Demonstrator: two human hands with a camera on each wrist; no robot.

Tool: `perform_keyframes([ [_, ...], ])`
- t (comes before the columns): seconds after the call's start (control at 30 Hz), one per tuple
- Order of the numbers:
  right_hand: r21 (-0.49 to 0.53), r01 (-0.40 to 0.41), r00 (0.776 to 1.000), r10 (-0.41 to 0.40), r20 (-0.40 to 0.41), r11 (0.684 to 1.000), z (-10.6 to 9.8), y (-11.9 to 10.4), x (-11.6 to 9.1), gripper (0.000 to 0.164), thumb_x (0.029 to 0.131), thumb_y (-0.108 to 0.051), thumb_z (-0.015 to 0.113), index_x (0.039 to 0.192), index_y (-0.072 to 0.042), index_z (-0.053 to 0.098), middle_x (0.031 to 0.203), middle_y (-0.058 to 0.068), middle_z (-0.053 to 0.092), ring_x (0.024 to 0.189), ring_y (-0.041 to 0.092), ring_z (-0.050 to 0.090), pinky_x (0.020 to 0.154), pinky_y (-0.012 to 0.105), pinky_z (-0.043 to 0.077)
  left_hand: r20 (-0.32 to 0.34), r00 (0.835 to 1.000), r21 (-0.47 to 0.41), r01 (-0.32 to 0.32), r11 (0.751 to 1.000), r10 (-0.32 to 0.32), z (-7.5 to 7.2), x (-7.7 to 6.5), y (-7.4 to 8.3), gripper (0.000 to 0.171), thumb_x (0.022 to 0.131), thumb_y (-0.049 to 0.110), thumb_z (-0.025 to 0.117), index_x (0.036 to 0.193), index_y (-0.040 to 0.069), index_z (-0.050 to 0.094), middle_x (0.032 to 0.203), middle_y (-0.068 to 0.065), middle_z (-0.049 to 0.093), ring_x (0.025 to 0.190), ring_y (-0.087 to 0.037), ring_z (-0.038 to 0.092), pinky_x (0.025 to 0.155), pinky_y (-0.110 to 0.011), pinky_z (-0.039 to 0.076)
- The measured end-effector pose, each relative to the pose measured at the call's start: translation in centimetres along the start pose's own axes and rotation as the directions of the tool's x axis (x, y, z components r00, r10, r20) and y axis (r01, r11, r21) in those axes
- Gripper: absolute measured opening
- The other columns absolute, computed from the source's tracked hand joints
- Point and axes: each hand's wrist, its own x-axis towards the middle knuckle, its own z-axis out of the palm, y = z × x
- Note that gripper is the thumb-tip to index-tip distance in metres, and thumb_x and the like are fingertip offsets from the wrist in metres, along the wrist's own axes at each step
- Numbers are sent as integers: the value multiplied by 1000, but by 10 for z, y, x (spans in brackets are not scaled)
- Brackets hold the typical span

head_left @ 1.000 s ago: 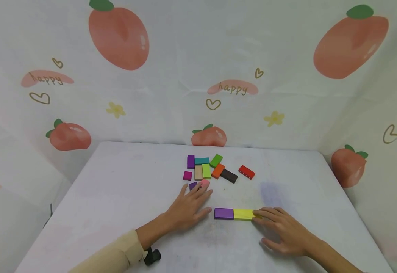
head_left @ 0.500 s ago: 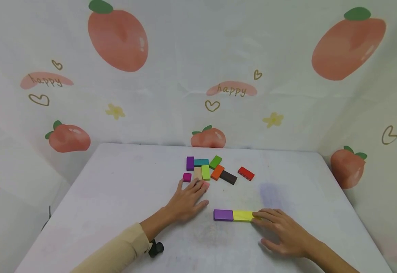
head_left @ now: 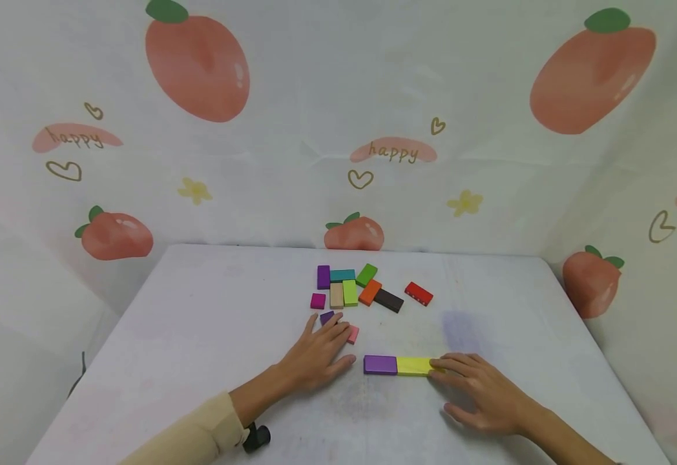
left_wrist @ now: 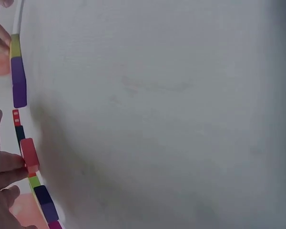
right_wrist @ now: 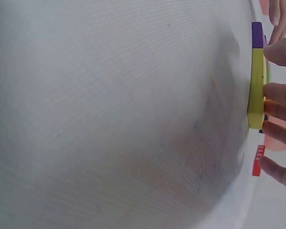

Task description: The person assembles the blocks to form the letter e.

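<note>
My left hand [head_left: 317, 356] lies with fingers spread, its fingertips on a small pink block [head_left: 353, 334], partly covered. A small dark purple block [head_left: 327, 317] sits by its index finger. The left wrist view has the pink block [left_wrist: 30, 155] under the fingertips. To the right, a purple block [head_left: 380, 365] and a yellow block [head_left: 413, 366] lie end to end in a row. My right hand [head_left: 480, 395] rests its extended fingertips on the yellow block's right end, hiding that end. In the right wrist view several fingers touch the yellow block [right_wrist: 256, 88].
Behind the left hand lie a magenta block [head_left: 318, 301], a purple block [head_left: 323, 277], a teal block [head_left: 342, 276], a tan block [head_left: 336, 296], lime [head_left: 350, 293] and green blocks [head_left: 366, 275]. Orange [head_left: 370, 292], dark brown [head_left: 389, 300] and red blocks [head_left: 418, 294] continue rightward.
The pink block has slid toward the near side under my left fingers, away from the cluster. My left hand went forward slightly, then drew back. The right hand has stayed on the yellow block.
</note>
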Motion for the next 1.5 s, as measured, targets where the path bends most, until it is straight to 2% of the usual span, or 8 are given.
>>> perform_keyframes([
  [0.27,0,-9,1000,9,1,1000,2,1,0,51,78,-38,81,125,-23,70,133,-6,61,120,14,54,88,45,53,-27,997,-27,-66,997,66,-3,-13,0,54,101,49,49,140,13,57,142,-5,54,144,-26,35,113,-60,28],
  [0.63,-8,-6,1000,6,-2,1000,1,0,0,51,78,-38,81,125,-23,70,133,-6,61,120,14,54,88,45,53,-2,991,-86,-134,987,134,0,-30,3,55,102,49,47,143,14,54,145,-4,51,144,-25,35,112,-59,31],
  [0.9,-13,-17,1000,17,9,1000,1,-1,1,50,78,-38,80,124,-23,71,132,-5,62,119,15,55,88,46,54,40,987,-116,-153,981,158,0,-35,10,58,102,53,42,145,16,52,147,-2,50,144,-25,35,112,-59,32],
  [1.17,-9,3,1000,-3,-11,1000,2,0,0,50,77,-36,81,124,-22,71,132,-5,62,120,15,55,88,45,54,22,985,-73,-169,983,171,2,-36,13,60,102,54,42,146,15,52,147,-2,49,144,-25,35,110,-59,34],
  [1.5,-8,3,1000,-3,-13,1000,2,0,0,51,76,-36,82,124,-22,71,132,-5,62,119,15,54,88,45,53,37,985,-73,-168,983,171,4,-34,15,62,101,56,40,148,16,49,150,-3,46,144,-25,34,111,-58,34],
])
